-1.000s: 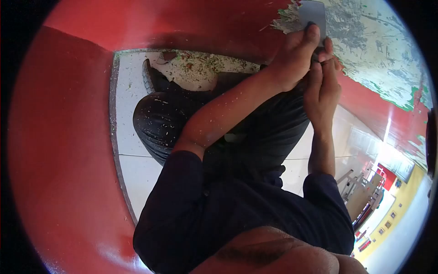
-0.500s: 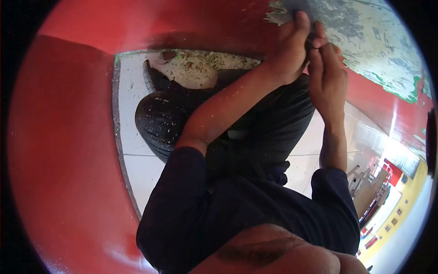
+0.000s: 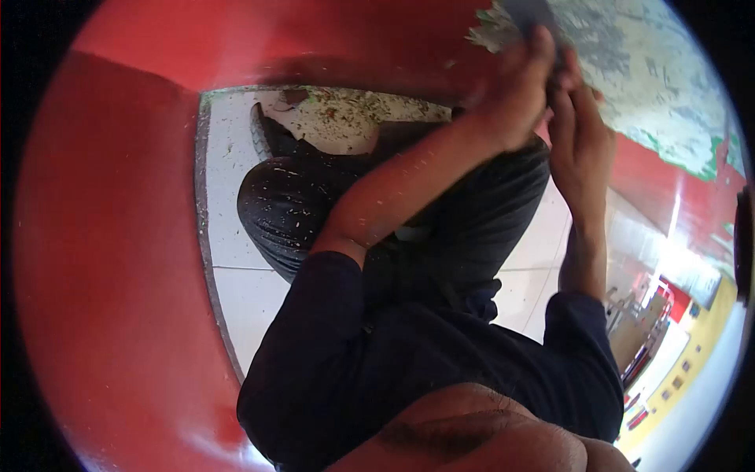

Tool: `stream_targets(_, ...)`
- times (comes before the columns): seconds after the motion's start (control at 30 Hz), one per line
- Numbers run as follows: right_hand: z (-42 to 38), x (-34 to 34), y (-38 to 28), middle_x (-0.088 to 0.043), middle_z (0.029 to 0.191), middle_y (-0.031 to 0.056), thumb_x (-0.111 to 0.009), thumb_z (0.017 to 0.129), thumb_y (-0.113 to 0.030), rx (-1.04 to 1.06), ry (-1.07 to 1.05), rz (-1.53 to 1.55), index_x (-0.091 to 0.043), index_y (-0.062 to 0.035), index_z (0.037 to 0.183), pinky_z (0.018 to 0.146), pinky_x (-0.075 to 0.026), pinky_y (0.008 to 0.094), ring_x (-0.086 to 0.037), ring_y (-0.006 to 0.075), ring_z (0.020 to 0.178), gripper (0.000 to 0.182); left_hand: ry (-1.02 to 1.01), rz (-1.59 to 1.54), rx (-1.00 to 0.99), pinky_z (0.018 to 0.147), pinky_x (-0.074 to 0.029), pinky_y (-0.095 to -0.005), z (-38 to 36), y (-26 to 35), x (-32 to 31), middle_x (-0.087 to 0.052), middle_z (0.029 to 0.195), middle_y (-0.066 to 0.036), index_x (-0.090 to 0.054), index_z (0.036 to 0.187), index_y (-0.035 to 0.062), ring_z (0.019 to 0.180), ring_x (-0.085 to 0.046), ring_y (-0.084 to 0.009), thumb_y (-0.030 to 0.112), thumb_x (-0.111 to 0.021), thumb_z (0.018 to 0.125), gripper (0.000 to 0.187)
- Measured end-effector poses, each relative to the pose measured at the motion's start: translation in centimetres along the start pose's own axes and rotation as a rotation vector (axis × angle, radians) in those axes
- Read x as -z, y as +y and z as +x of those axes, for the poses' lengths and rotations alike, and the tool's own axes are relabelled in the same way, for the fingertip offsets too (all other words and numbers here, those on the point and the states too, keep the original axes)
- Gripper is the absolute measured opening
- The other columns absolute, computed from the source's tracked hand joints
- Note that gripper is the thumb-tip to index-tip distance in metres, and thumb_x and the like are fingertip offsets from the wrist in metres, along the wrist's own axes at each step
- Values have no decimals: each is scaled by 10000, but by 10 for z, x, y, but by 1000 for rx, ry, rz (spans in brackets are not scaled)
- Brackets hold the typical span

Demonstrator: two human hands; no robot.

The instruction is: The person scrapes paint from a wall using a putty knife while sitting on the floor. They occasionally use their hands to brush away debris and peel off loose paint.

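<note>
A dark, blurred scraper (image 3: 528, 14) rests against the patch of wall with stripped paint (image 3: 621, 71). Wrapped around its upper part is my left hand (image 3: 513, 98), thumb pointing up along the tool. My right hand (image 3: 583, 149) closes on the lower end of the handle, its fingertips beside the left hand. Motion smears both sets of fingers, and much of the handle is hidden by them. Ragged red paint edges border the bare grey-white area, with green showing along its lower rim.
Paint chips (image 3: 346, 114) litter the white tiled floor (image 3: 236, 299) by my folded legs (image 3: 283, 204), and flecks cling to my trousers and forearm. Red wall (image 3: 110, 236) rises on the left. Stacked furniture (image 3: 637, 330) stands farther off at the right.
Both hands and the scraper have shifted slightly right and down across the wall, still gripping together. My view has moved a little too.
</note>
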State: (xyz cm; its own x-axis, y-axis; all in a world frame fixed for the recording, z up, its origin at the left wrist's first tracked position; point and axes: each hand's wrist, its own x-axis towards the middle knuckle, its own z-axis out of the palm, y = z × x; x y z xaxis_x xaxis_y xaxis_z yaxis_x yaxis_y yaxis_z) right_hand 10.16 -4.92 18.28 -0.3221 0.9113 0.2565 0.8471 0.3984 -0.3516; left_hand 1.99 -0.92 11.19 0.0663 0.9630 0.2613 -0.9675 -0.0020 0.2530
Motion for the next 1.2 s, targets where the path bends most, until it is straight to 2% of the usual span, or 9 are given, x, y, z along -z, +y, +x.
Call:
stream_targets(0.17,-10,4,-3,-667,951,171,-477,965,-102,-47,66,176,-582,-16,1125,694,-524,350,-677,268,813,210,46,32,132,786,-530,-325,-9,6,-7,-505,715,-23,-508,882,50,790,-644,-231,416,-288,1039,454)
stream_targets(0.3,-10,16,0,-667,930,189,-482,969,-112,-190,-38,38,-571,-25,1192,713,-520,327,-688,254,791,256,1,-114,124,744,-522,-315,-6,0,-16,-507,717,-31,-512,871,45,754,-632,-201,397,-302,1041,444)
stream_targets(0.43,-18,21,11,-666,856,172,-481,970,-131,-40,-18,83,-577,-26,1117,675,-510,347,-687,284,751,204,-94,-47,180,679,-529,-317,-6,-9,-4,-497,710,-31,-512,863,55,708,-613,-183,440,-292,1032,474)
stream_targets(0.57,4,13,4,-689,942,144,-484,969,-117,-86,-103,-142,-573,-22,1181,695,-527,348,-701,259,795,249,39,-117,38,672,-516,-320,2,2,-9,-506,720,-28,-510,867,60,693,-569,-170,475,-280,1024,500)
stream_targets(0.67,-9,13,13,-657,929,179,-493,962,-155,-10,4,28,-592,-48,1069,629,-500,413,-648,371,740,180,-99,-133,89,685,-523,-350,3,-25,2,-511,735,-37,-507,890,63,780,-614,-203,463,-266,1028,486)
stream_targets(0.83,4,8,1,-683,1045,150,-457,973,-128,-18,-54,-148,-574,-23,1204,733,-535,387,-690,282,759,279,-24,-44,18,682,-520,-340,3,14,-7,-502,707,-34,-504,861,66,736,-628,-207,475,-277,1024,496)
stream_targets(1.0,-8,16,9,-661,838,198,-498,958,-178,-78,9,139,-603,-83,1130,666,-504,428,-638,383,709,223,-41,-72,133,647,-526,-327,1,-14,-13,-488,695,-7,-505,834,84,740,-643,-179,510,-270,1012,519)
stream_targets(1.1,7,11,4,-700,923,154,-467,972,-143,-2,-32,-90,-577,-23,1182,724,-534,362,-692,282,748,266,-86,-30,-5,648,-517,-311,1,5,-6,-509,717,-8,-507,873,82,744,-636,-178,502,-285,1013,495)
stream_targets(1.2,-5,8,7,-669,851,183,-494,960,-144,-8,24,87,-583,-58,1138,674,-519,385,-659,368,755,217,-92,-15,103,692,-527,-324,2,-6,1,-514,727,-13,-506,891,75,743,-632,-190,506,-283,1009,500)
